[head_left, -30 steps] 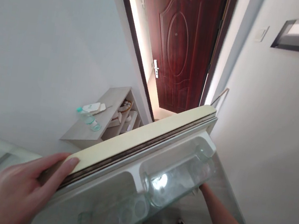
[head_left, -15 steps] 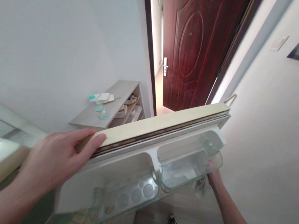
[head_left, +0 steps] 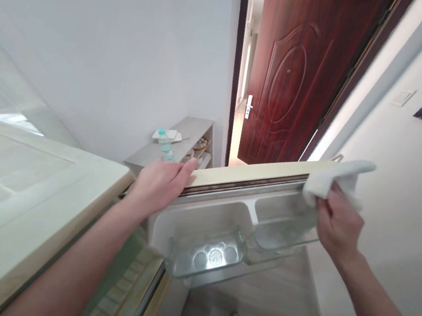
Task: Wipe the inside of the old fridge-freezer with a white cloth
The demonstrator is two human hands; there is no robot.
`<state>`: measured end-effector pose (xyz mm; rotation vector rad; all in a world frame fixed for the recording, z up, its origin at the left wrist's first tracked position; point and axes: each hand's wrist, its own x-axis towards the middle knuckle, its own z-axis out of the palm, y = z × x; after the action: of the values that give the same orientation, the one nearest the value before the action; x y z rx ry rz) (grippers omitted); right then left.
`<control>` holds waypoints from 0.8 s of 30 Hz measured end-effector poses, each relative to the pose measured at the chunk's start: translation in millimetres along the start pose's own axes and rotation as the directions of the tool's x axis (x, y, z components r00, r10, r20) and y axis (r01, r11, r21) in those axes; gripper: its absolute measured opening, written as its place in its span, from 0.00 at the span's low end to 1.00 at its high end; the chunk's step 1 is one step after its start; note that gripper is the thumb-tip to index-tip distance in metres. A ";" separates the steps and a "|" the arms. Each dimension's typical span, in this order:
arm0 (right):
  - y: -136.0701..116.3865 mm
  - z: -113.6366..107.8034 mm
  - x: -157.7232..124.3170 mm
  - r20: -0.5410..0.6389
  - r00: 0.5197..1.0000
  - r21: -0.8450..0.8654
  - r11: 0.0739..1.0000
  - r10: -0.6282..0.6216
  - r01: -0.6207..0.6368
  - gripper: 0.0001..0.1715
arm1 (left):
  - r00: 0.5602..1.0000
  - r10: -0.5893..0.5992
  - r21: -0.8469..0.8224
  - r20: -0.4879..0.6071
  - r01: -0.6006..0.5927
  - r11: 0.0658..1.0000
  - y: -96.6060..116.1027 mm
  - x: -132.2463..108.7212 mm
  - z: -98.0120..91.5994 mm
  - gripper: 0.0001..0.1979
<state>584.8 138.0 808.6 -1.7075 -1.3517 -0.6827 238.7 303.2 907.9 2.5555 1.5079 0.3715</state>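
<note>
While the left hand [head_left: 159, 186] grasped the top edge [head_left: 248, 173] of the fridge door [head_left: 200, 215], seemingly to steady it, the right hand [head_left: 339, 217] clutched a cloth [head_left: 321, 185] over that edge's outer end, bunched probably so fabric rather than skin met the surface. The fridge door's top ran between both grips; the fridge [head_left: 32, 184] sat left of the left one. Cloth was white, soft-looking, crumpled; edge was pale yellow, smooth, above dark gasket strips [head_left: 246, 186]. Bins [head_left: 215, 258] below the grips were clear, glossy, box-shaped, round-cornered.

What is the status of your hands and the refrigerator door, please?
Left hand grasping refrigerator door, top edge. Right hand holding white cloth at its outer corner. Door open; transparent bins jut below.
</note>
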 end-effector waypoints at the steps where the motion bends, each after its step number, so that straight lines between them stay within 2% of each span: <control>1: -18.7 4.8 0.7 0.046 0.982 0.034 0.983 -0.181 0.180 0.17 | 1.000 -0.016 -0.056 0.010 0.016 0.998 -0.2 1.2 -1.6 0.39; 2: -39.5 11.0 1.3 0.082 0.940 0.089 0.941 -0.332 0.325 0.17 | 0.999 -0.022 -0.114 0.024 0.024 0.993 -0.7 2.4 -2.8 0.40; 4: -84.9 25.5 1.8 0.109 0.850 0.208 0.848 -0.516 0.488 0.21 | 0.999 -0.004 -0.219 0.048 0.014 0.976 -2.2 4.7 -4.5 0.42; 6: -131.0 40.9 1.5 0.102 0.783 0.294 0.770 -0.614 0.566 0.23 | 0.998 0.029 -0.291 0.061 -0.010 0.957 -4.3 6.7 -5.3 0.43; 9: -192.5 62.5 -1.4 0.076 0.693 0.399 0.659 -0.717 0.638 0.20 | 0.996 0.045 -0.365 0.076 -0.014 0.931 -7.0 7.8 -6.8 0.44; 13: -253.4 77.2 -8.1 0.071 0.566 0.445 0.534 -0.821 0.719 0.15 | 0.992 0.097 -0.441 0.083 -0.051 0.896 -8.5 5.3 -11.0 0.43; 15: -273.5 74.5 -11.3 0.125 0.537 0.388 0.539 -0.834 0.747 0.13 | 0.986 0.146 -0.403 0.085 -0.100 0.910 -8.5 3.2 -13.2 0.41; 18: -290.2 65.5 -16.0 0.204 0.516 0.242 0.553 -0.832 0.797 0.11 | 0.963 0.245 -0.280 0.111 -0.206 0.938 -8.1 1.1 -14.8 0.34; 20: -294.7 64.4 -21.2 0.221 0.447 0.204 0.489 -0.867 0.848 0.11 | 0.946 0.301 -0.207 0.121 -0.273 0.940 -8.0 0.9 -14.2 0.29; 23: -300.6 75.4 -34.3 0.314 0.302 0.269 0.389 -0.900 0.881 0.12 | 0.931 0.348 -0.118 0.112 -0.335 0.935 -8.5 1.3 -10.7 0.21; 24: -304.1 81.0 -39.4 0.349 0.288 0.297 0.396 -0.892 0.869 0.13 | 0.930 0.351 -0.102 0.106 -0.341 0.934 -8.8 1.2 -9.3 0.21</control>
<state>276.1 209.9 818.7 -0.9100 -2.7276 -0.8218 229.2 308.5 914.7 2.7198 0.9757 0.3021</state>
